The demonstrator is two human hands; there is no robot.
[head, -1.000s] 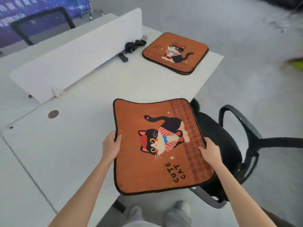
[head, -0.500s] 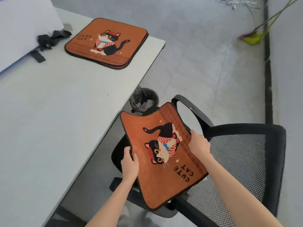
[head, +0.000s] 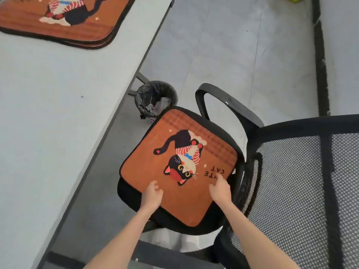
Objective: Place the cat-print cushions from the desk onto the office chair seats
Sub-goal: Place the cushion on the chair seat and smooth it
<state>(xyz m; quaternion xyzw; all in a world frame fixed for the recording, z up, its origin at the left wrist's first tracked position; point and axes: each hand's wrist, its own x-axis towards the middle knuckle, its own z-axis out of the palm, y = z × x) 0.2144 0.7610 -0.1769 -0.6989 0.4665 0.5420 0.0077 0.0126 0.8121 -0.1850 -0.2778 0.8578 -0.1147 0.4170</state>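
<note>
**First cushion is down on the chair, more waiting on the desk**

So you've got one cushion (head: 180,166) lying flat on the seat (head: 134,199) of the office chair (head: 291,171), cat print facing up and pretty much covering the pad. It sits a bit turned relative to the seat, with black showing along the near-left edge, but it looks settled.

Your left hand (head: 151,197) hovers at the near edge with loosely curled fingers, holding nothing as far as I can see. Your right hand (head: 220,189) rests on the cushion near the "CUTE CAT" lettering, fingers relaxed, not pinching anything. Looks to me like the placing step is basically finished and you're just patting it into place.

Next up, I'd say: turn back to the desk (head: 58,113). There's a stack of cushions (head: 64,18) at the far corner, at least two judging by the layered edges. You'll need another chair though, and none shows here. Also mind the bin (head: 155,98) next to the seat.
</note>
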